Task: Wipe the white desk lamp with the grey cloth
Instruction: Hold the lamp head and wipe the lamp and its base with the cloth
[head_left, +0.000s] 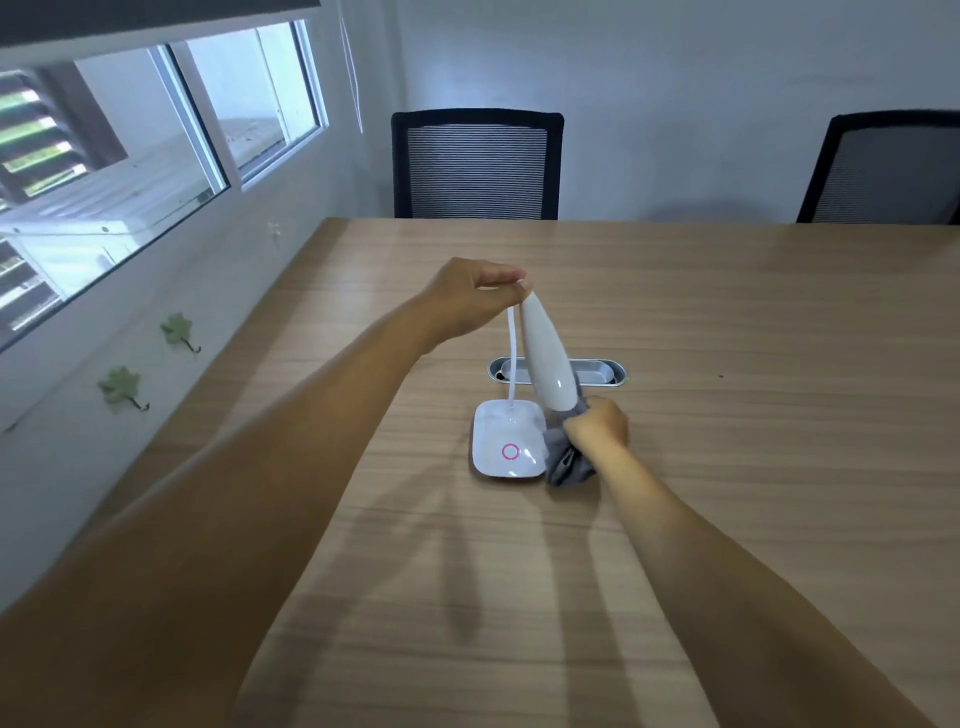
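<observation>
We saw the white desk lamp (511, 447) standing on the wooden worktop (727, 322), roughly mid-width, nearer the far edge than the near one, its square base flat w/ a pink ring on top. The thin neck rose from the base's far side and the long lamp head (545, 353) hung tilted down toward us, its wide end low over the base's right side.

Our left hand (467, 301) pinched the head's narrow top end: grip closed, thumb & fingertips on the tip, nothing else in it. Our right hand (597, 423) was shut around the grey cloth (563, 457), bunched, pressed vs. the head's lower end; the cloth's loose part hung down just right of the base, touching the worktop. Whether the cloth wrapped fully round the head's end, we couldn't tell.

Just behind the lamp sat an oval metal cable slot (602, 371) set into the worktop. Two black mesh chairs (475, 163) stood at the far edge; a window (156, 156) ran along the left wall.
</observation>
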